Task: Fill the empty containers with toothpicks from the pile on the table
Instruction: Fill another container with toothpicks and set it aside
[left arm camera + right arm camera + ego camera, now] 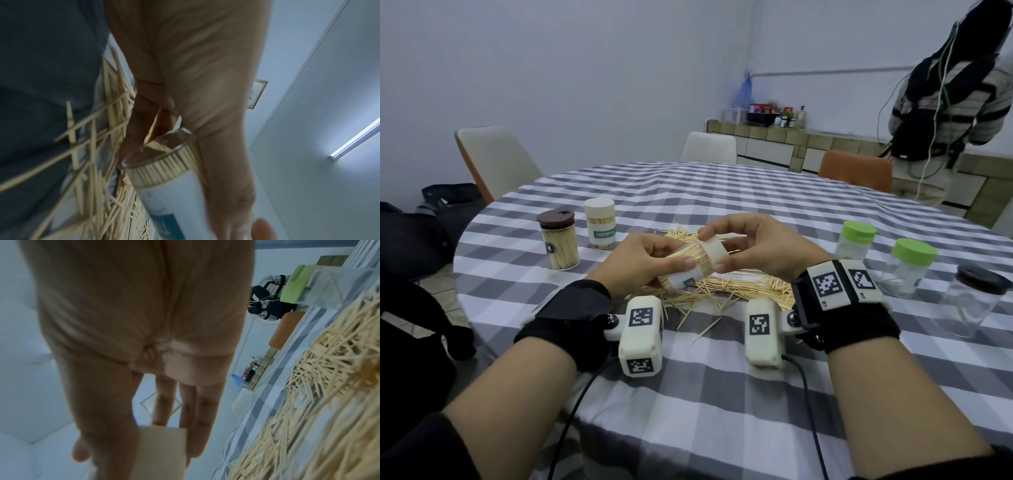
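While my left hand [650,260] is gripping a toothpick-packed container [688,270] tilted on its side above the pile of toothpicks [739,287], my right hand [753,246] is pinching the cream lid [714,251] at its mouth between thumb and fingers. I am holding both over the checked surface [722,394], just above the loose toothpicks. In the left wrist view the container [164,170] is showing its clear base and the packed sticks behind a white label, with my fingers [139,126] curling round it. In the right wrist view the lid [162,449] is sitting between my thumb and fingertips.

To my left, two filled containers are standing upright near each other: one with a brown lid [558,240], one with a cream lid [601,222]. To my right, two clear jars with green lids [854,241] [909,267] and a clear jar with a dark lid [974,299] are standing, apparently holding no toothpicks. Far off, a person [941,113] is standing by a counter.
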